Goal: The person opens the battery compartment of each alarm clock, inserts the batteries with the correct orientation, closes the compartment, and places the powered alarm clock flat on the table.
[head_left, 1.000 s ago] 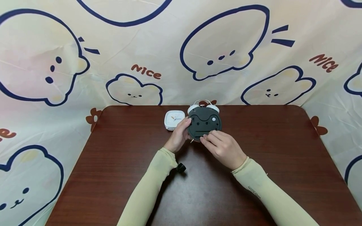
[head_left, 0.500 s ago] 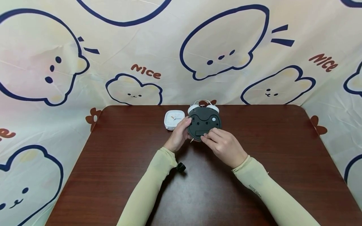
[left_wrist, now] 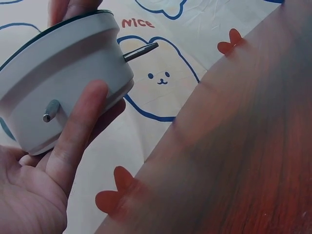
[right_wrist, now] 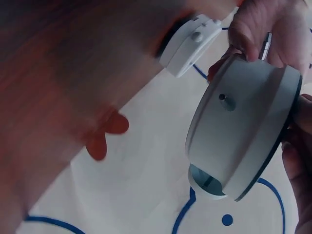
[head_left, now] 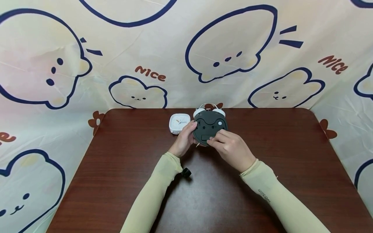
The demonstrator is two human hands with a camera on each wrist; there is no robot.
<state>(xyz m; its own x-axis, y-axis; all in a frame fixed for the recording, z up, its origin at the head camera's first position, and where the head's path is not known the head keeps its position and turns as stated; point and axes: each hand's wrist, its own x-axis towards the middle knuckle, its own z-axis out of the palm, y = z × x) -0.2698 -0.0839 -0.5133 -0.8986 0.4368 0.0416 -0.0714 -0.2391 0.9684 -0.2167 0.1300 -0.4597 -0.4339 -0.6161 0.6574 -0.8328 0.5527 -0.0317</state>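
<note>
A twin-bell alarm clock [head_left: 208, 119] is held with its dark back facing the head camera. The left hand [head_left: 183, 141] grips it from the left, thumb on the rim. In the left wrist view, fingers support its white body [left_wrist: 63, 73], and two metal legs [left_wrist: 141, 51] stick out. Bent fingers and thumb of the right hand [head_left: 231, 150] pinch at the clock's lower back, beside the rectangular battery cover [head_left: 206, 137]. What lies between those fingertips is hidden. In the right wrist view, a white bell [right_wrist: 207, 183] shows under the clock body.
A small white square clock [head_left: 179, 123] stands just left of the held one, near the back edge of the brown wooden table [head_left: 122, 168]. A printed cloth [head_left: 175, 48] hangs behind. A small black object [head_left: 186, 172] sits at the left sleeve cuff.
The right hand's fingers have shifted slightly upward on the clock's back, and the battery cover's outline shows more clearly. The left hand and the clock have stayed nearly still.
</note>
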